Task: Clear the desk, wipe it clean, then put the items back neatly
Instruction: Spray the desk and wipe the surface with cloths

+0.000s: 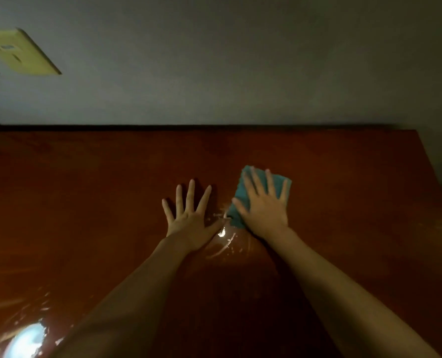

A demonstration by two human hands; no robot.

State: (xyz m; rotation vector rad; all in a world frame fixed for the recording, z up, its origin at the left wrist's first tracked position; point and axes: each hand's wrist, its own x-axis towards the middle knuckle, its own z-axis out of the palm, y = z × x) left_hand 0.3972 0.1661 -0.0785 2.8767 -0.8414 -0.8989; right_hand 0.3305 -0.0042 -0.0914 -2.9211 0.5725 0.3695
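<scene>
1. The picture is dim and warm-toned, and the grey wall sits in flat, murky shade.
2. Glare pools on the glossy desk at seven o'clock, with a smaller bright spot and streaks near centre.
3. Both forearms lie dark at six o'clock.
4. Detail is soft and smeared throughout.
5. Wide-angle bending tilts the edges, notably at three o'clock.

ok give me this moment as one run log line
phase: wiping | right hand: flat on blue cloth | left hand: flat on desk | desk: wet streaks
</scene>
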